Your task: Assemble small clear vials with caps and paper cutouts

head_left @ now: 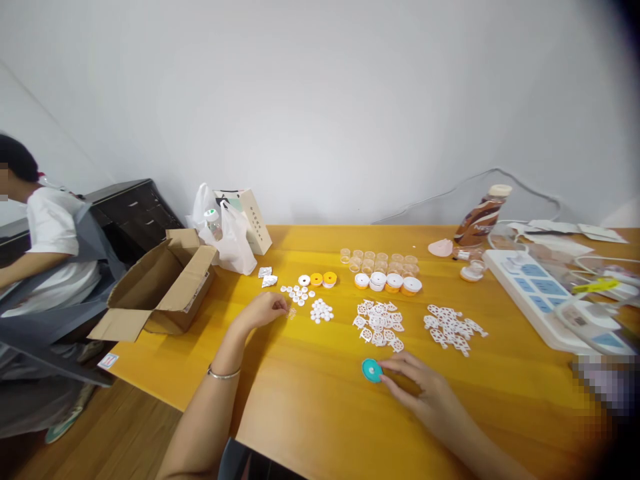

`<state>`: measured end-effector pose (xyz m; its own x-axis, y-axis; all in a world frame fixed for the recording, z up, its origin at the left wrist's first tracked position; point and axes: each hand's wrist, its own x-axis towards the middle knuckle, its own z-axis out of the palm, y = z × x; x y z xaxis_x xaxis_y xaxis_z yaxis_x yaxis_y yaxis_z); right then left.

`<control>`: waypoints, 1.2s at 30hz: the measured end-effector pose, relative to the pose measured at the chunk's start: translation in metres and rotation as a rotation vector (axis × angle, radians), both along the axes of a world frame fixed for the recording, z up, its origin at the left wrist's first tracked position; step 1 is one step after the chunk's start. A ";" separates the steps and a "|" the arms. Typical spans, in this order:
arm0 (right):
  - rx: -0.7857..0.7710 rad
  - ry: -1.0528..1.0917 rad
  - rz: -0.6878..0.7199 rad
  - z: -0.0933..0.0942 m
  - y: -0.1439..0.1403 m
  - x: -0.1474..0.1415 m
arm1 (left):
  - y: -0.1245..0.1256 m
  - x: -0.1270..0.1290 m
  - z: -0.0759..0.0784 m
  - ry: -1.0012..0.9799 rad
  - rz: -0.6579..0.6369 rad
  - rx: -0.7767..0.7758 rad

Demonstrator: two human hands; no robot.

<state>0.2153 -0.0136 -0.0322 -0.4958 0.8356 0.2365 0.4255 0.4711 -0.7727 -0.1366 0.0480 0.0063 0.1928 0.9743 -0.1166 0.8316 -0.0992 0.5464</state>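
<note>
Holds the left hand low over the glossy yellow-brown wooden surface, bent at the wrist, with fingers curled down beside tiny translucent pieces. Extends the right hand from the lower right, with thumb and fingers pointing leftward. Wears a thin, shiny metal bracelet on the left forearm. Has near the hands smooth, small white caps in a cluster, flat, lacy white plastic pieces in a loose pile, and clear round plastic cups in rows. Pinches a round teal disc with a pale centre by its right edge in the right grip, just in front of the lacy pile. Cannot tell, for the left grip, whether closed or pinching a tiny piece.
</note>
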 end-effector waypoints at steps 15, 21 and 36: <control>0.017 0.009 -0.002 0.002 0.000 -0.002 | -0.005 0.011 0.007 0.049 -0.006 -0.010; 0.026 0.011 -0.003 0.001 0.000 -0.001 | -0.008 0.014 0.012 0.004 0.009 0.032; -0.185 0.257 -0.077 0.015 0.002 -0.014 | -0.053 0.150 -0.009 -0.892 -0.126 -0.299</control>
<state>0.2017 -0.0119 -0.0175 -0.3731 0.9089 0.1861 0.2347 0.2866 -0.9289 0.0133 -0.0049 -0.0030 0.4327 0.8939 -0.1170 0.0876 0.0875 0.9923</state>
